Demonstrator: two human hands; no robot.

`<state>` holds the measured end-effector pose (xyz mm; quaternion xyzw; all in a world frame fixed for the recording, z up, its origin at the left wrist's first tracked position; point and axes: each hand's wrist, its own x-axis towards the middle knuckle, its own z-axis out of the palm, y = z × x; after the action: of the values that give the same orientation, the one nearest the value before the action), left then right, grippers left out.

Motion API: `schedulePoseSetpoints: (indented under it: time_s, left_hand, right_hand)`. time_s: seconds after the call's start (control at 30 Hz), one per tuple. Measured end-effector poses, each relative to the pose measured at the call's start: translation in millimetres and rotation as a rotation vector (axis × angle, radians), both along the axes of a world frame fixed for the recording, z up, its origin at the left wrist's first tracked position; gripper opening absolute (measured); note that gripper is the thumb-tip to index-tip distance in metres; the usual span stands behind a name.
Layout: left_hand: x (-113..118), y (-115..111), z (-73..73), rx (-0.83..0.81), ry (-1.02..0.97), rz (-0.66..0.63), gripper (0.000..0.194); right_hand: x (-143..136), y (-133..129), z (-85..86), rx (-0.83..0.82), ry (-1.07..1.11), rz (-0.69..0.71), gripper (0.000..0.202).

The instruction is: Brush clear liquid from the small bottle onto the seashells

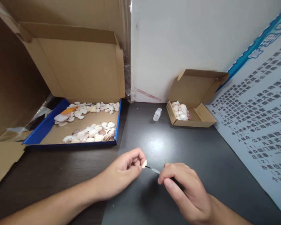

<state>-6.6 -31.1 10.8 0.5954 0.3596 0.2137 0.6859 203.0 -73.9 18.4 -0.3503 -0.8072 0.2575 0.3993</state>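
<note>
Between the thumb and fingers of my left hand (pixel 125 170) a small white seashell (pixel 144 164) is pinched above the dark table. My right hand (pixel 186 187) grips a thin brush (pixel 153 169) with a dark tip and a pale, shiny section. The brush tip meets the shell's right side; most of the handle is hidden in my right hand. Beyond both hands, a small clear glass bottle (pixel 157 115) with no cap on it stands on the table.
At the left, an open blue-edged cardboard box (pixel 52 132) holds many shells and an orange piece (pixel 69 110). A smaller open cardboard box (pixel 192 124) with shells stands at back right. A white panel (pixel 178 40) rises behind; a printed sheet (pixel 255 125) borders the right.
</note>
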Motion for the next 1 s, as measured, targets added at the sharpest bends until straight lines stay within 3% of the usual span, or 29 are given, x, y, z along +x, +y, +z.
schedulePoseSetpoints:
  time_s: [0.2,0.4,0.57,0.77,1.0]
  left_hand:
    - [-1.7,1.1,-2.0,-0.017,-0.031,-0.035,0.014]
    - [1.0,0.0,-1.0,-0.001,-0.024,-0.006,0.019]
    - [0.6,0.2,-0.6,0.002,-0.021,-0.014,0.018]
    - [0.4,-0.1,-2.0,0.006,-0.029,-0.007,0.019]
    - [-0.8,0.2,-4.1,-0.012,-0.043,-0.002,0.019]
  right_hand:
    - [0.6,1.3,-2.3,-0.085,-0.052,-0.111,0.017]
    - [1.1,1.7,-3.4,-0.045,-0.024,0.006,0.014]
    - [1.3,1.3,-2.9,-0.105,-0.032,-0.097,0.018]
    - [3.2,1.3,-4.7,-0.092,-0.04,0.004,0.014]
    - [2.5,3.8,-8.0,-0.181,-0.06,-0.069,0.017]
